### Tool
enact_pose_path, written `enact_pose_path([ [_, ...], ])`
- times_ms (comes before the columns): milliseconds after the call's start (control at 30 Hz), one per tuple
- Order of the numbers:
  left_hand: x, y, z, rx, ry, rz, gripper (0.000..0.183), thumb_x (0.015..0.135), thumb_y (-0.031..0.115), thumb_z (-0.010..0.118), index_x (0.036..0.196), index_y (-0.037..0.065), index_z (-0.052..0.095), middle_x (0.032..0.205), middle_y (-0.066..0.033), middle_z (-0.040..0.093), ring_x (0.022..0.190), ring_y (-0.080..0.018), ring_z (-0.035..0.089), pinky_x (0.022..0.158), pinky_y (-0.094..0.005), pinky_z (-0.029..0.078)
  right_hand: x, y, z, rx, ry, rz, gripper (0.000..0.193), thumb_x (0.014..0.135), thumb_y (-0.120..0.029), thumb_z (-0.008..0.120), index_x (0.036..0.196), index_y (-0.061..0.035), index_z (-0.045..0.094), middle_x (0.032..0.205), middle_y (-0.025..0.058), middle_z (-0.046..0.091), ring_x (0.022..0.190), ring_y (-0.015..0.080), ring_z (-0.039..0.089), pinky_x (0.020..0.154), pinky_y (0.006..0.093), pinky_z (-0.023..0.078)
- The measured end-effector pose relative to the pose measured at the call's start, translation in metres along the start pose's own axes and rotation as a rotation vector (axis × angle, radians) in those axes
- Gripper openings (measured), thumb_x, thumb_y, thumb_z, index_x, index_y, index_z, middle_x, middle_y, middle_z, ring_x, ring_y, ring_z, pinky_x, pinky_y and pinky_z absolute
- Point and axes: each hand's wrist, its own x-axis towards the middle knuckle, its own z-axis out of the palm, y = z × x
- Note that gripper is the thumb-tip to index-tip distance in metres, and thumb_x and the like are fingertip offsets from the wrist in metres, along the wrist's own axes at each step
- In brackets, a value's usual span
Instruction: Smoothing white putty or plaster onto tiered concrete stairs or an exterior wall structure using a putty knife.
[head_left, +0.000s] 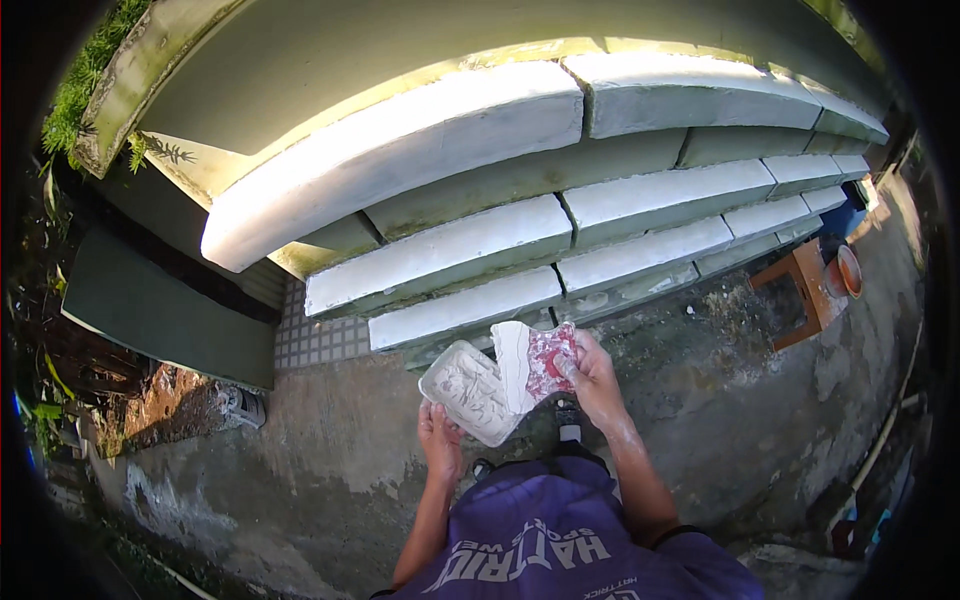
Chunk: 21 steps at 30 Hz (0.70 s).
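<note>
My left hand [440, 440] grips a shallow, rounded rectangular tub [431, 380] by its near left side. White paste is smeared over the tub's inside. In my right hand [594, 382] is a red putty spreader [548, 362], its wide blade heavily coated with white paste. The blade's lower corner overlaps the tub's right side; whether it touches the tub I cannot tell. Just beyond both hands rises a row of stepped concrete ledges, and the lowest ledge [470, 305] is nearest. Their tops are bright white, their front faces greenish grey.
Stained concrete floor [330, 440] runs around my feet. At the right stand an orange-brown stool [806, 288], a reddish pot [849, 270] and a blue container [843, 218]. A dark green slab [170, 310] and a tiled patch [318, 330] lie left of the ledges.
</note>
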Motion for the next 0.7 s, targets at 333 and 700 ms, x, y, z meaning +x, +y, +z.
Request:
enact_pose_path([
  [333, -0.010, -0.013, -0.030, 0.042, 0.157, 0.001, 0.050, 0.098, 0.032, 0.056, 0.139, 0.009, 0.037, 0.122, -0.0088, 0.059, 0.099, -0.0200, 0.065, 0.076, -0.0357, 0.055, 0.057, -0.058, -0.023, -0.102, 0.368, -0.542, 0.042, 0.095, 0.004, 0.047, 0.137, -0.0020, 0.045, 0.128, 0.0141, 0.057, 0.115, 0.0221, 0.058, 0.101, 0.0344, 0.046],
  [700, -0.012, -0.012, -0.035, -0.001, 0.148, 0.048, 0.050, 0.098, 0.033, 0.055, 0.139, 0.010, 0.038, 0.126, -0.0098, 0.056, 0.104, -0.0226, 0.063, 0.079, -0.0383, 0.054, 0.149, -0.096, 0.040, -1.351, 0.504, -1.137, 0.051, 0.083, -0.006, 0.057, 0.134, -0.0096, 0.056, 0.141, 0.0172, 0.049, 0.133, 0.0378, 0.043, 0.109, 0.0549, 0.036],
])
